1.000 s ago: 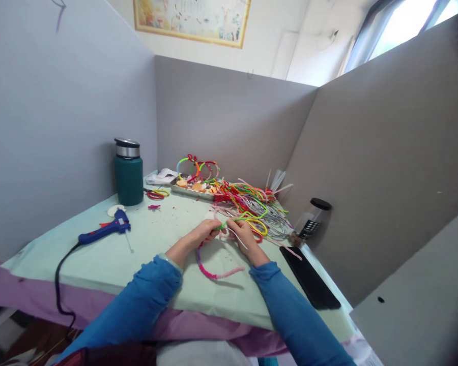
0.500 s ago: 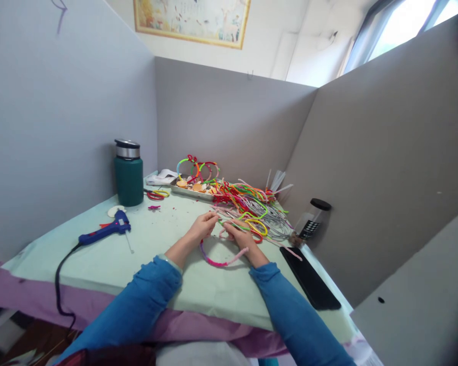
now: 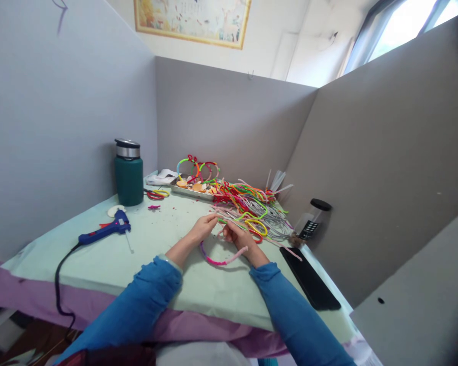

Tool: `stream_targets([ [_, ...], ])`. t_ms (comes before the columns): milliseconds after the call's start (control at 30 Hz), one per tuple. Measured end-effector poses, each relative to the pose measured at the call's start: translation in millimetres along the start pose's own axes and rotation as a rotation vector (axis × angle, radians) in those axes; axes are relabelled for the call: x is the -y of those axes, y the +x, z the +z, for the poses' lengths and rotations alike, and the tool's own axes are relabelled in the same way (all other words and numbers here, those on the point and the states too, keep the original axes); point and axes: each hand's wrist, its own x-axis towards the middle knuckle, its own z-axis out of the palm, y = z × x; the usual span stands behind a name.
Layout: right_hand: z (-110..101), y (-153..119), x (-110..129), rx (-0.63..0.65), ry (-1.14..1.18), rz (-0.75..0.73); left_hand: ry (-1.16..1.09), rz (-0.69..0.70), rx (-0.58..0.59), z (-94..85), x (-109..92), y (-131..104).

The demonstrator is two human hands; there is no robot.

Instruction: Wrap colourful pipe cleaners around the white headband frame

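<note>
Above the table, my left hand (image 3: 204, 227) and my right hand (image 3: 240, 238) are close together, fingertips pinched on a hoop wound in fuzzy pipe cleaner (image 3: 216, 263). Its lower arc hangs toward me, purple at the left, magenta at the bottom and pale pink at the right. A green stretch (image 3: 223, 221) shows between the fingertips. Both hands cover parts of the upper hoop. Just beyond them spreads a tangled pile of pipe cleaners (image 3: 244, 195) in red, green, orange and pink. Yellow-and-red-handled scissors (image 3: 260, 227) lie beside my right hand.
A blue glue gun (image 3: 105, 231) with its cord lies left, near a green bottle (image 3: 129, 178). More scissors (image 3: 157, 194) and a metal tray (image 3: 193, 191) with finished hoops are farther back. A black phone (image 3: 309, 279) and a clear jar (image 3: 311, 221) are right. Grey partitions enclose the table.
The fingers have shifted slightly at the pinched green part, and my right fingers are more curled. The hoop and forearms are almost where they were.
</note>
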Motion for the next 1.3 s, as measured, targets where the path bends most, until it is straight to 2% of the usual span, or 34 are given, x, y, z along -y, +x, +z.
stream_targets([
  [200, -3, 3, -5, 0.077, 0.042, 0.013, 0.061, 0.135, 0.031, -0.4, 7, 4],
  [500, -6, 3, -7, 0.031, 0.053, -0.085, 0.151, 0.187, 0.063, -1.5, 16, 6],
  [767, -6, 5, -6, -0.078, 0.102, -0.062, 0.137, 0.047, 0.021, 0.0, 9, 2],
  [900, -4, 5, -2, -0.120, 0.155, -0.038, 0.130, -0.048, 0.101, 0.1, 2, -4],
  [1100, -2, 1, 2, -0.044, 0.177, 0.021, 0.092, -0.191, 0.176, 0.4, -4, -7],
  [1300, -3, 1, 2, 0.012, 0.149, -0.009, 0.008, -0.350, 0.211, 0.9, -11, -8],
])
